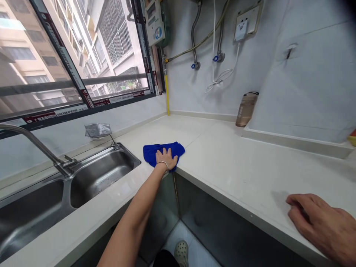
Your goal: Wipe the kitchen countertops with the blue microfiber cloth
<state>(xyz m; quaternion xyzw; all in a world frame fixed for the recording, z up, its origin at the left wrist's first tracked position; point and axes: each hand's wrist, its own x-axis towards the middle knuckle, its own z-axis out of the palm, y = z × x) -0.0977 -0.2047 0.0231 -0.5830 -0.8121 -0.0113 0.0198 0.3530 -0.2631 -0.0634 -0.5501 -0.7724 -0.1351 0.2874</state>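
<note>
My left hand (167, 159) lies palm down on a blue cloth (150, 151), its fingers spread flat. The cloth is bunched on the white countertop (222, 159) at the inner corner, and part of it reaches the front edge. A bracelet circles my left wrist. At the right edge of the view, my right hand (322, 222) is above the countertop near its front edge. Its fingers are loosely curled, with a small gap between thumb and forefinger and nothing visible in them. Whether it touches the surface I cannot tell.
On the left is a double steel sink (66, 189) with a faucet (36, 144). A silvery wrapped item (98, 129) sits behind it. Against the back wall stands a brown bottle (247, 109). A yellow pipe (167, 94) and a white charger cable (237, 55) run along the wall.
</note>
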